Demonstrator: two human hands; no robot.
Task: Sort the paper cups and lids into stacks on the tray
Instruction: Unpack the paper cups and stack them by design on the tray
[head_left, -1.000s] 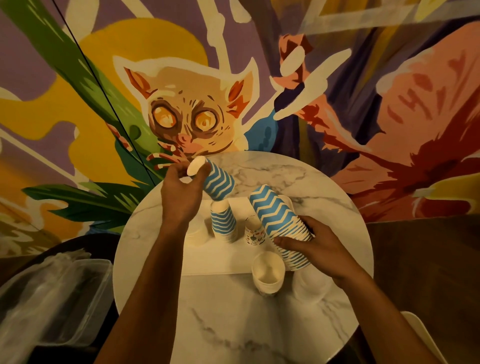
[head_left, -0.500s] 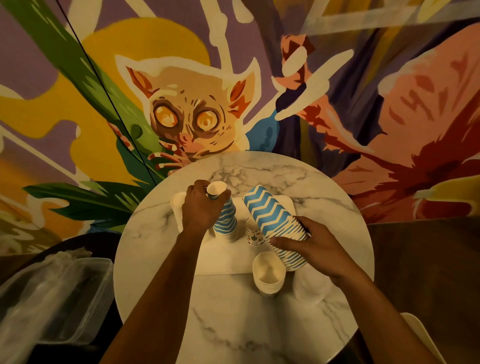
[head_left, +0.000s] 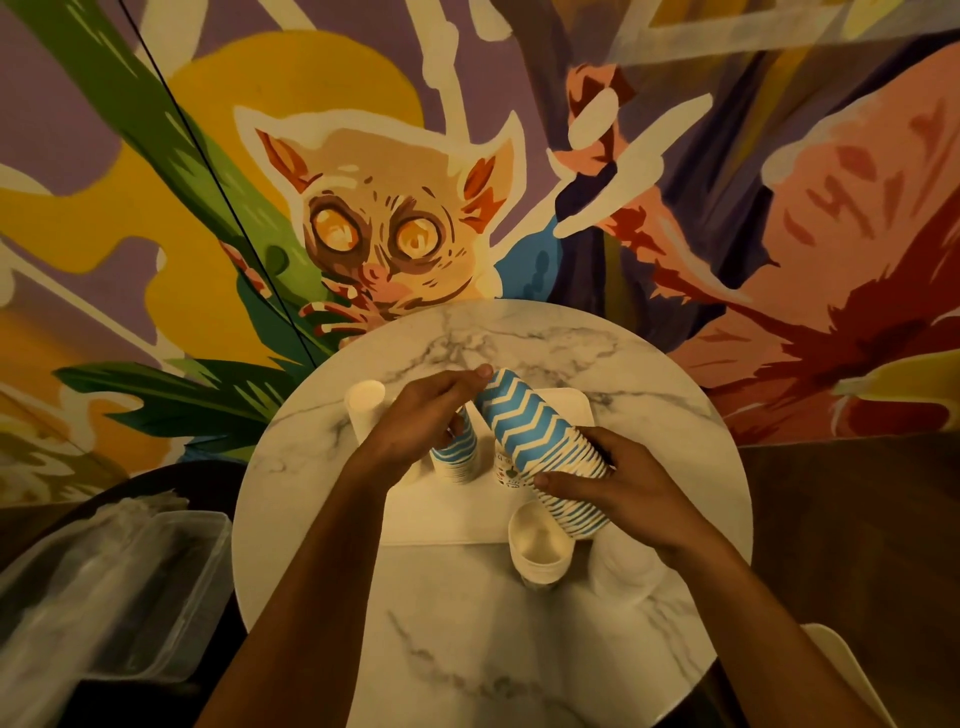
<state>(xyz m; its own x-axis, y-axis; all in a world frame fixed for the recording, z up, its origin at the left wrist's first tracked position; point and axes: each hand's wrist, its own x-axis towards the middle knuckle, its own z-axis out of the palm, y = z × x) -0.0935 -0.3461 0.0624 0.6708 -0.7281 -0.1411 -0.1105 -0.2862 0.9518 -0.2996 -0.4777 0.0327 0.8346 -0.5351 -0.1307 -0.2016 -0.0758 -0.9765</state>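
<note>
A white tray (head_left: 441, 519) lies on the round marble table (head_left: 467, 649). My right hand (head_left: 618, 483) grips a long tilted stack of blue chevron cups (head_left: 530, 431) near its wide end. My left hand (head_left: 415, 421) hovers over a short upside-down chevron stack (head_left: 457, 460) on the tray, its extended fingertips touching the narrow end of the long stack. Partly hidden behind the long stack is a small patterned cup (head_left: 506, 475). A white stack (head_left: 366, 402) stands at the tray's far left. An upright white cup (head_left: 537, 545) sits by the tray's front edge, with translucent lids (head_left: 623, 566) beside it.
A clear plastic container (head_left: 104, 587) sits low on the left, off the table. A white chair edge (head_left: 847, 675) shows at the bottom right. The painted mural wall rises just behind the table's far edge.
My left hand brought one chevron cup down onto the short stack on the tray, let it go and reached to the tip of the long stack. My right hand kept its grip.
</note>
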